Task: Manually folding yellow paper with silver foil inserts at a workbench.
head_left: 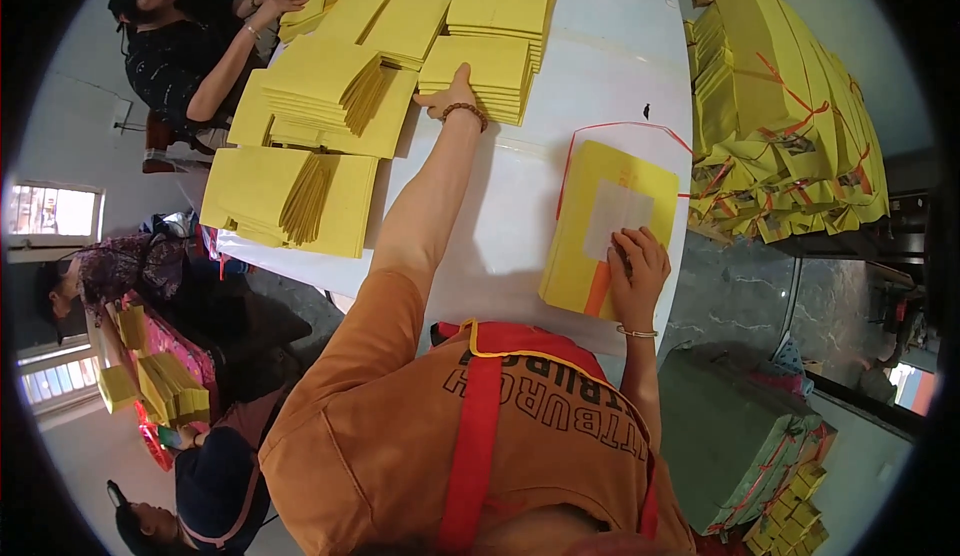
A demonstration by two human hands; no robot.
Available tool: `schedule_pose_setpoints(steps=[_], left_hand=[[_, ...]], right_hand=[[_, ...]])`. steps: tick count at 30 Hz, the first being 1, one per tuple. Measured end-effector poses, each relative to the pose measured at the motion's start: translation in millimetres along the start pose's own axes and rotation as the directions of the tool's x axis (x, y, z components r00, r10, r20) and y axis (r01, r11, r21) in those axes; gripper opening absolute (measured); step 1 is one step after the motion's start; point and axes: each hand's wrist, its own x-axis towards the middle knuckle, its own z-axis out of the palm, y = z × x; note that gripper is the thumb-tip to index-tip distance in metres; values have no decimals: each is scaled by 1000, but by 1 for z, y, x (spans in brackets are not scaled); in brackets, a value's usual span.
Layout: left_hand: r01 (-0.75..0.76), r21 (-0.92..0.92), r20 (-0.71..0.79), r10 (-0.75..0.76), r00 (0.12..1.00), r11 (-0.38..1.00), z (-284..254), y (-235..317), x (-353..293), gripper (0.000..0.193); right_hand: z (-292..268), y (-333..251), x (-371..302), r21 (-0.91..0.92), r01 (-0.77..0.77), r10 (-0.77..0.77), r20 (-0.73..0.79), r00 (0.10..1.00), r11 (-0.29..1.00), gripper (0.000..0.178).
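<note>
My left hand (455, 98) reaches far across the table and grips the near left corner of a stack of folded yellow paper sleeves (478, 61), thumb on top. Its other fingers are partly hidden at the stack's edge. At the right side of the table, my right hand (640, 264) rests with loosely bent fingers on a thick yellow bundle (580, 196). A pale rectangular sheet (617, 211) and an orange strip (597, 289) lie on that bundle. Red string (625, 124) loops on the table around its far end.
More yellow stacks (280, 191) cover the table's left side, some fanned open. A co-worker (175, 46) handles stacks at the far left; other people sit lower left. Tall tied yellow bundles (770, 106) stand beyond the right edge. A large green wrapped block (735, 436) sits lower right.
</note>
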Motion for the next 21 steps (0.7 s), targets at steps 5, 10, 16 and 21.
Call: schedule_pose_setpoints(steps=[5, 10, 16, 21], left_hand=[[-1, 46, -43, 3, 999, 999, 3, -4, 7, 126], [-81, -171, 101, 99, 990, 982, -1, -14, 26, 134], [18, -190, 221, 25, 975, 982, -20, -15, -7, 116], [-83, -128, 535, 139, 833, 988, -65, -58, -75, 50]], right_hand=[[0, 0, 0, -15, 11, -11, -11, 1000, 1000, 23], [1, -2, 4, -21, 22, -23, -21, 1000, 1000, 22], [0, -2, 3, -13, 19, -19, -38, 999, 1000, 23], [-2, 1, 0, -7, 22, -22, -42, 999, 1000, 22]])
